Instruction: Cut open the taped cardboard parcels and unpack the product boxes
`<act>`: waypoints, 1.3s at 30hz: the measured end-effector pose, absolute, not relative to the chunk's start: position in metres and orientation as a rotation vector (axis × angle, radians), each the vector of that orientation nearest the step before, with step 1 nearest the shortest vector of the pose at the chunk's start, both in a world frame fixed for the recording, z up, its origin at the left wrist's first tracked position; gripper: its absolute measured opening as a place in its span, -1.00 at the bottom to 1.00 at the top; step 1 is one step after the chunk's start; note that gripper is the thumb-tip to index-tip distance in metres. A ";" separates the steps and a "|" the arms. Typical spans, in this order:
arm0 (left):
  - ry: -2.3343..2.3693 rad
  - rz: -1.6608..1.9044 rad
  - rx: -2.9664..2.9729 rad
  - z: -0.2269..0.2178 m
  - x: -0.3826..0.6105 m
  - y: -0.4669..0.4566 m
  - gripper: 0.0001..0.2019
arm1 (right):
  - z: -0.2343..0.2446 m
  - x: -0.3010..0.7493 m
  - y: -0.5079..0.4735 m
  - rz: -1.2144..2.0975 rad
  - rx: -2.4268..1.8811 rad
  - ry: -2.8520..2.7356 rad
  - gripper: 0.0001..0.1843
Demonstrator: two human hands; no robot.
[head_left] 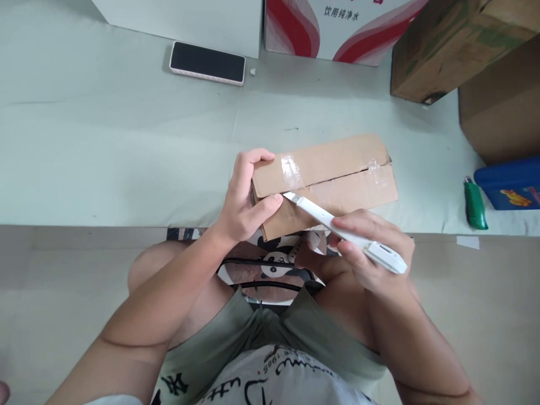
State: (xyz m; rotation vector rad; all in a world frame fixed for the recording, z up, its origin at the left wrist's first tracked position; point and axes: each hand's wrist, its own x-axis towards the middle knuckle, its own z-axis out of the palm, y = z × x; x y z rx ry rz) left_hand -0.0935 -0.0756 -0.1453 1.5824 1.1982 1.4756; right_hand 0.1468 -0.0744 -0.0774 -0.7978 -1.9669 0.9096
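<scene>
A brown cardboard box (337,163) lies at the table's front edge, its lower side reaching past the edge. Clear tape (292,171) crosses the lid seam near the left end, and more tape shows at the right end. My left hand (248,197) grips the box's left end, fingers over the far corner and thumb on the top by the seam. In my right hand (375,247) is a white utility knife (333,222), pointing up and left. Its blade tip meets the seam just beside my left thumb and below the tape.
A phone (207,63) lies toward the back, by a white box (185,19). A red-and-white carton (337,34) and a tall cardboard box (447,50) stand behind. Right of my work lie a green cutter (475,205) and a blue case (512,183). The table edge (105,226) runs before my knees.
</scene>
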 end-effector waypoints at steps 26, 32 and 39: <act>1.275 1.405 1.741 -0.145 -0.101 -0.070 -0.52 | -0.090 0.180 -0.053 0.944 -0.792 -1.486 -0.75; 1.292 1.630 1.682 -0.161 -0.111 -0.058 -0.50 | -0.099 0.227 -0.014 0.418 -1.180 -1.242 -0.80; 1.553 1.880 1.542 -0.162 -0.106 -0.053 -0.55 | -0.145 0.250 0.024 0.570 -1.863 -1.950 -0.26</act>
